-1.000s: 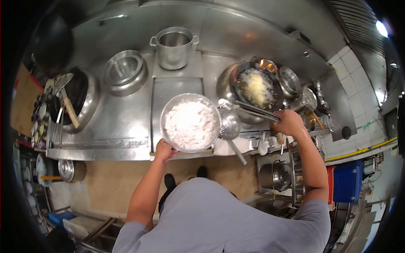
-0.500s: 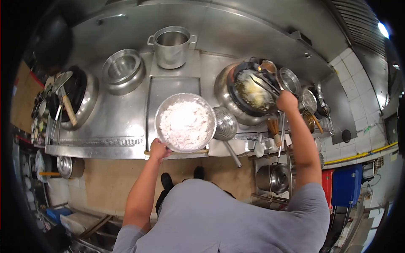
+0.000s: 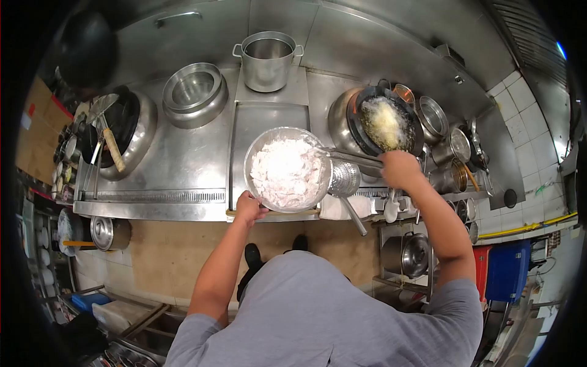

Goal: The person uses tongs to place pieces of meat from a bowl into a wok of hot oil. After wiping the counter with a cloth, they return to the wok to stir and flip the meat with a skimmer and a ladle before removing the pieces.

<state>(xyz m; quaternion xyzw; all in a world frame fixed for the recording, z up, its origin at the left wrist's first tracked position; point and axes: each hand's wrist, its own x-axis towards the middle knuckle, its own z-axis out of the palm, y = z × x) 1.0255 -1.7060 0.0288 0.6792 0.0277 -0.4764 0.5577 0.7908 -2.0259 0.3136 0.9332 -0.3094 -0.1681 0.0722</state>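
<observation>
My left hand (image 3: 249, 208) grips the near-left rim of a metal bowl (image 3: 247, 166). White, flour-coated pieces (image 3: 286, 180) fill the bowl, with glare over their middle. My right hand (image 3: 400, 170) is closed around a pair of metal tongs (image 3: 356, 159), which point left with their tips at the bowl's right rim, over the coated pieces. Behind that hand, pale yellow food (image 3: 385, 119) bubbles in oil in a black wok (image 3: 417, 131). A perforated skimmer (image 3: 346, 181) lies just right of the bowl, its handle toward me.
A tall stockpot (image 3: 267, 67) stands at the back. Nested metal bowls (image 3: 194, 92) are at the back left. Farther left, a second wok (image 3: 125, 116) holds utensils. Several strainers (image 3: 433, 116) line the right of the hot wok. A folded cloth (image 3: 345, 208) lies on the counter's front edge.
My right hand has swung the tongs from over the wok leftward to the bowl's right rim. My left hand keeps its hold on the bowl. The whole view has shifted slightly.
</observation>
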